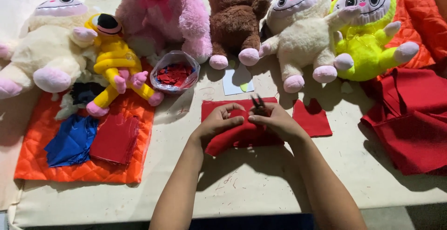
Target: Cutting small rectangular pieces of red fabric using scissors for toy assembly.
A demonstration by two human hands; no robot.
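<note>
A red felt piece point(242, 132) lies on the table in front of me, bunched under both hands. My left hand point(219, 120) pinches its left part. My right hand point(274, 120) grips small dark scissors point(257, 103) whose tips point away from me over the felt's top edge. A smaller red felt square point(313, 117) lies flat just right of my right hand.
Several plush toys sit along the back: cream point(46, 48), yellow point(116, 62), pink point(163, 11), brown point(235, 20), white point(298, 30), lime point(368, 34). A clear bag of red scraps point(175, 74), an orange quilted mat point(56, 132) with blue and red fabric, and red cloth point(409, 118) at right.
</note>
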